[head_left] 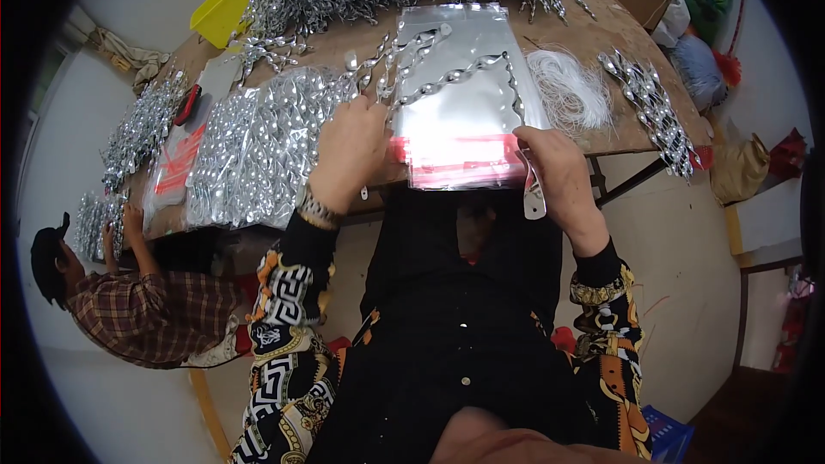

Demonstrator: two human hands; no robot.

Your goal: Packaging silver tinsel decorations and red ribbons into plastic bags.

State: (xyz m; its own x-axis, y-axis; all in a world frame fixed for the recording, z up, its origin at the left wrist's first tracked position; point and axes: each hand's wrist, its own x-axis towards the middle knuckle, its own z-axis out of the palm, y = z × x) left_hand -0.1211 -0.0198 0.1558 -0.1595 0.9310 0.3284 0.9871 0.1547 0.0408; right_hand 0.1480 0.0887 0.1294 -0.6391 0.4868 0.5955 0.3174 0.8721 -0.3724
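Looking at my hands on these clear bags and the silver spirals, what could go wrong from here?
1. The stack of clear bags hangs over the table edge under the right hand; letting go might let them slide off.
2. The silver spirals at the left hand lie crossed and may snag together.
3. The white strings lie close by and may get caught up.

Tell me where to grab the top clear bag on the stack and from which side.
Probably take the top clear bag by its red-striped mouth edge, coming from the table's near edge. That end overhangs toward the person, between the left hand and right hand, so thumb and fingers can pinch it; the rest lies flat under silver twisted pieces.
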